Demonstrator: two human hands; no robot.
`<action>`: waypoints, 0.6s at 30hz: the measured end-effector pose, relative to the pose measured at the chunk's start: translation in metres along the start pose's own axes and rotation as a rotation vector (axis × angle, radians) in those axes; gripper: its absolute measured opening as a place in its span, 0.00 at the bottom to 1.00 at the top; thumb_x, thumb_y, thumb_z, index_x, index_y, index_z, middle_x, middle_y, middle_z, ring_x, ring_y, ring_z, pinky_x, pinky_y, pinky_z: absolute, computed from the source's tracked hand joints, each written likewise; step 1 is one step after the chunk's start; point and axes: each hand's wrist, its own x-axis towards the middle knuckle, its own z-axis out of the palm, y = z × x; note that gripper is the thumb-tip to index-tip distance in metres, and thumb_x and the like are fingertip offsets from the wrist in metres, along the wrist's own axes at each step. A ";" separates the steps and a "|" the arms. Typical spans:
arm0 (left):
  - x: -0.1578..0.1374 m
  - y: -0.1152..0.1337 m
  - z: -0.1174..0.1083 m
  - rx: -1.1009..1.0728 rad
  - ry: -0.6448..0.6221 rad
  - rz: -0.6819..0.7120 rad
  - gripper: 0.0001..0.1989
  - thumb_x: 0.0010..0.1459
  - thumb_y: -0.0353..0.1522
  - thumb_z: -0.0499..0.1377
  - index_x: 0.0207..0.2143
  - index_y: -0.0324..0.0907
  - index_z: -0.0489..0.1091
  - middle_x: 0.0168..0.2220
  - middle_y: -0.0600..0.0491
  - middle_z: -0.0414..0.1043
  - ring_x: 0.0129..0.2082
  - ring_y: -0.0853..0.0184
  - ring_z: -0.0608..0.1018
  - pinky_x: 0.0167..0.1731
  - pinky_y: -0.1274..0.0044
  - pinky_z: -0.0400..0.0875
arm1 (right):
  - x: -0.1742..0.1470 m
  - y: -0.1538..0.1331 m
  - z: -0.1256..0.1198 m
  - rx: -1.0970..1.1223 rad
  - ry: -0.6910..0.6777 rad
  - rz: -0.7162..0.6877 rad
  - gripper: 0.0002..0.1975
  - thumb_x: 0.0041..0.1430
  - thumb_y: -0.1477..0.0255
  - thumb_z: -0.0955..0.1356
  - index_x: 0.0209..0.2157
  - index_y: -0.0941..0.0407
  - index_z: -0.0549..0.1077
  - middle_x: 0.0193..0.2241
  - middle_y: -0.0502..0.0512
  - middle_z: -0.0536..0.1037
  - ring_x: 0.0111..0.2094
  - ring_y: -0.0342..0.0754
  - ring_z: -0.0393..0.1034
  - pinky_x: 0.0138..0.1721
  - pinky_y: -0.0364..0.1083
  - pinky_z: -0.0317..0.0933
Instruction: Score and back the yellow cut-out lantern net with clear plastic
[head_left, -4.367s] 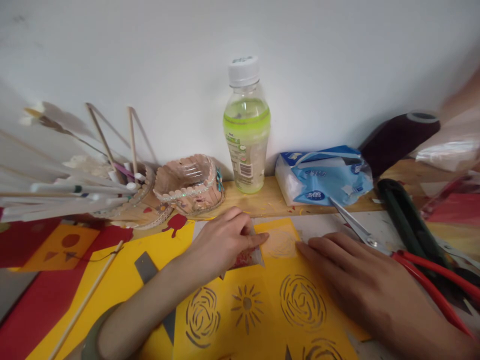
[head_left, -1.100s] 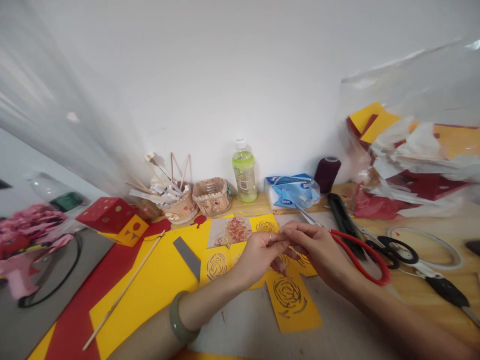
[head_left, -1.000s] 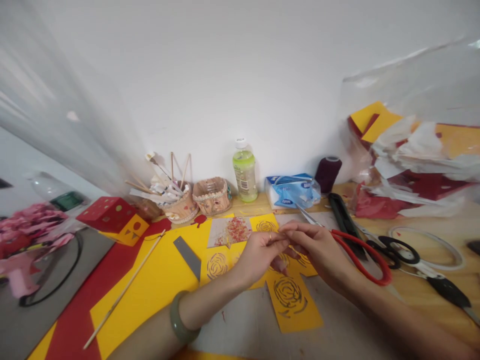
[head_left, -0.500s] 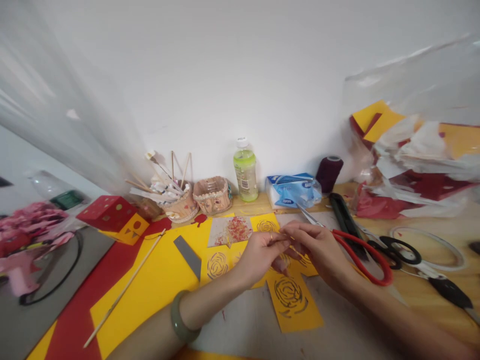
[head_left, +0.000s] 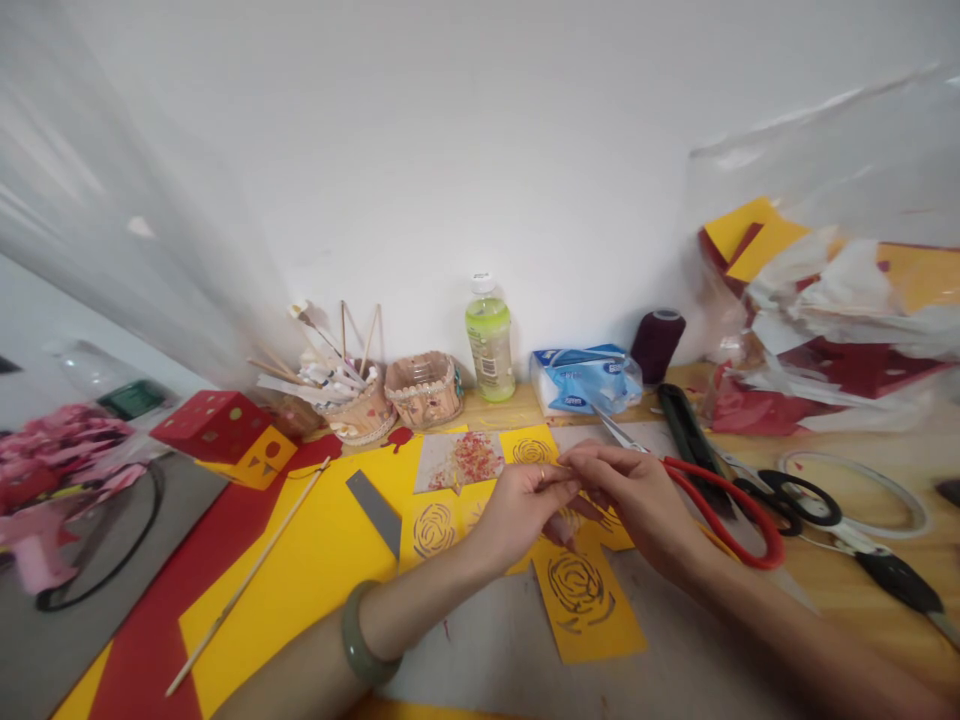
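Slanting lengthwise toward near-right, rose-cut card (head_left: 589,608)

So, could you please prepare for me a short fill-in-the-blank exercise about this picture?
1. Only the person's ____ wrist wears a green bangle.
2. The scissors nearest the right hand have ____ handles.
3. The drink bottle has a ____ cap.

Missing words: left; red; white.

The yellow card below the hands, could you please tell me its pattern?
The card has dark, rose-like swirling curves, clearest in the head view.
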 end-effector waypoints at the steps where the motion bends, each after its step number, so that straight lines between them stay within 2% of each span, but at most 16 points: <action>1: 0.000 0.001 0.000 0.004 0.006 -0.012 0.14 0.55 0.37 0.57 0.36 0.36 0.75 0.31 0.47 0.77 0.14 0.78 0.70 0.17 0.83 0.65 | 0.000 0.000 0.000 -0.002 0.002 0.009 0.14 0.45 0.61 0.70 0.23 0.58 0.76 0.21 0.50 0.69 0.20 0.39 0.55 0.21 0.41 0.50; 7: 0.000 0.003 0.001 0.014 0.040 -0.054 0.15 0.55 0.38 0.57 0.36 0.35 0.75 0.30 0.48 0.77 0.13 0.78 0.69 0.18 0.83 0.66 | 0.002 0.007 -0.002 0.016 -0.003 0.024 0.10 0.44 0.65 0.69 0.27 0.57 0.77 0.28 0.53 0.74 0.26 0.43 0.63 0.26 0.42 0.56; 12: 0.000 0.001 0.000 0.051 0.022 -0.051 0.15 0.56 0.38 0.56 0.35 0.36 0.75 0.29 0.48 0.76 0.14 0.78 0.70 0.19 0.83 0.66 | 0.001 0.000 -0.002 -0.047 -0.056 0.014 0.15 0.48 0.59 0.69 0.22 0.58 0.73 0.20 0.49 0.68 0.22 0.40 0.56 0.23 0.41 0.51; 18: 0.000 0.000 0.000 0.043 -0.001 -0.054 0.14 0.56 0.36 0.55 0.35 0.36 0.75 0.28 0.49 0.76 0.14 0.78 0.69 0.19 0.83 0.66 | 0.001 -0.002 -0.003 -0.088 -0.083 -0.017 0.18 0.47 0.57 0.69 0.20 0.58 0.71 0.20 0.49 0.66 0.22 0.40 0.56 0.23 0.41 0.50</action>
